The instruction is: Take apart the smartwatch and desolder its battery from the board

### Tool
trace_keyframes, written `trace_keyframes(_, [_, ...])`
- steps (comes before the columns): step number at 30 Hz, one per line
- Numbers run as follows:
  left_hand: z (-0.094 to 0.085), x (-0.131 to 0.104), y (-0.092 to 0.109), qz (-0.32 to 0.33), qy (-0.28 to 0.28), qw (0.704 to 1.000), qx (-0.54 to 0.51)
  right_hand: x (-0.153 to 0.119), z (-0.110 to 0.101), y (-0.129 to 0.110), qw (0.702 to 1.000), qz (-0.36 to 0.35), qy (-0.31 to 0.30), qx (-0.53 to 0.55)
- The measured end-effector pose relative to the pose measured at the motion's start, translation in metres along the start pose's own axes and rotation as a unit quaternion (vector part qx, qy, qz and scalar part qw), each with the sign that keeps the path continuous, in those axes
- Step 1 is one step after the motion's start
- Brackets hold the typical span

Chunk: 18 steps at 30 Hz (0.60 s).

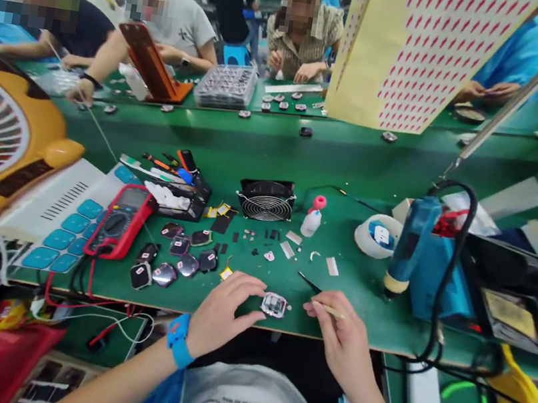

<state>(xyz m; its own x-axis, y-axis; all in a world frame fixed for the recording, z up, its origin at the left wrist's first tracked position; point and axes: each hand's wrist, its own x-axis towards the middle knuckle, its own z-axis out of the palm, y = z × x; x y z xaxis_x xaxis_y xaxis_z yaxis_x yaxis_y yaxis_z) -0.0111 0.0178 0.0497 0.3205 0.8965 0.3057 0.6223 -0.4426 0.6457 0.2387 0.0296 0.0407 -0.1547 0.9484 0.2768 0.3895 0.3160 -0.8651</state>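
Near the front edge of the green table point(250, 259), a small open watch case point(274, 305) with its inner parts showing is held between the thumb and fingers of my left hand point(229, 305). A blue band is on that wrist. To the right of the case, my right hand point(342, 327) is closed on a thin pale stick-like tool point(331, 310). Black tweezers point(309, 281) slant down towards its fingertips; whether the fingers touch them I cannot tell. Several dark watch faces point(187, 265) lie left of my left hand.
Behind stand a small fan point(268, 200), a bottle with a pink top point(313, 218) and a white round tub point(378, 235). A blue electric screwdriver point(411, 246) hangs at right. A red multimeter point(119, 219) lies at left. People sit across the bench.
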Motion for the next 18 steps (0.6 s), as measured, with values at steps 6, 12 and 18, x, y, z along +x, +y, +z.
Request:
trace_keyframes(6, [0.023, -0.014, -0.019, -0.023, -0.013, 1.000, -0.015, -0.015, 0.006, 0.012, 0.991, 0.115, 0.033, 0.065])
trace_keyframes(12, [0.026, -0.016, -0.016, -0.004, 0.004, 1.000, 0.006, 0.006, 0.020, 0.007, 0.968, 0.165, 0.036, 0.183])
trace_keyframes(18, [0.034, -0.022, -0.015, 0.001, 0.038, 0.999, 0.034, 0.003, 0.029, 0.023, 0.984, 0.127, 0.010, 0.121])
